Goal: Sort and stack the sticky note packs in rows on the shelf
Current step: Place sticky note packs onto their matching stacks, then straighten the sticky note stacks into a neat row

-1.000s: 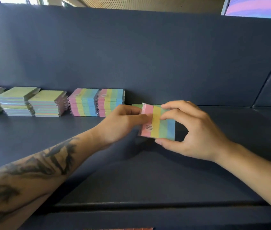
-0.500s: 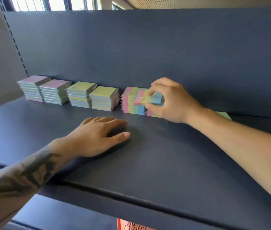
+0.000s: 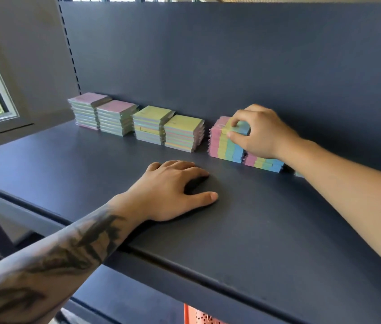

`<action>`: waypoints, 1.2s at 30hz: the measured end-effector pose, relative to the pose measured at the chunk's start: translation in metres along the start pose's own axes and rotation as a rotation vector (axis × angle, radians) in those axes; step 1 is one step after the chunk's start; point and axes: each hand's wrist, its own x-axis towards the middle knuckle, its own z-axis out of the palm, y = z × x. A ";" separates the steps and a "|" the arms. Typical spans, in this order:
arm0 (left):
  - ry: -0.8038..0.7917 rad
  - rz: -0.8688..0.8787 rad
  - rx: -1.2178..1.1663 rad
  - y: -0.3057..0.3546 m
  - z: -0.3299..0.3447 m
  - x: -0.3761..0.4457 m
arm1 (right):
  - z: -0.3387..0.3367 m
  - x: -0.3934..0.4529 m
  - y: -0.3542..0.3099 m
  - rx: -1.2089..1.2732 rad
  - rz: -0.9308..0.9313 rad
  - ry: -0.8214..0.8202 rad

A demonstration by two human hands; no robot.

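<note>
Since half a second ago my right hand (image 3: 258, 133) has shifted its striped pack (image 3: 236, 129) onto the left rainbow stack (image 3: 225, 146) at the shelf (image 3: 278, 230) back, pinched still, left hand (image 3: 173, 190) flat and empty; releasing it skewed could topple it

this looks like a shop: a dark metal display shelf (image 3: 243, 230) with slotted upright (image 3: 69, 45) at far left, and identical sticky note packs (image 3: 135, 120) in rows
</note>
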 end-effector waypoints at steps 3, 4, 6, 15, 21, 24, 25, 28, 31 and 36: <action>0.001 0.008 -0.002 -0.001 0.000 0.000 | 0.000 0.001 -0.001 -0.017 0.017 -0.014; 0.000 0.010 0.001 -0.002 0.000 0.000 | -0.001 0.002 -0.002 -0.019 0.024 -0.018; 0.000 0.012 0.007 -0.001 0.001 0.001 | -0.001 0.002 -0.003 -0.022 0.037 -0.019; -0.021 0.037 0.028 -0.010 0.005 0.006 | 0.002 -0.008 -0.011 -0.175 0.118 -0.044; -0.024 0.026 0.015 -0.007 0.001 0.002 | -0.002 -0.057 -0.022 -0.191 0.059 0.094; -0.063 0.017 0.016 0.012 -0.003 -0.012 | -0.012 -0.104 -0.028 -0.235 0.043 0.020; -0.086 0.025 0.013 0.024 -0.004 -0.018 | -0.017 -0.122 -0.028 -0.231 0.061 -0.034; -0.118 0.085 0.015 0.077 0.005 -0.041 | -0.033 -0.179 -0.017 -0.142 0.186 -0.190; -0.083 0.108 0.067 0.129 0.023 -0.061 | -0.059 -0.244 -0.002 -0.036 0.277 -0.247; -0.007 0.163 0.080 0.226 0.055 -0.095 | -0.125 -0.370 0.020 -0.011 0.410 -0.191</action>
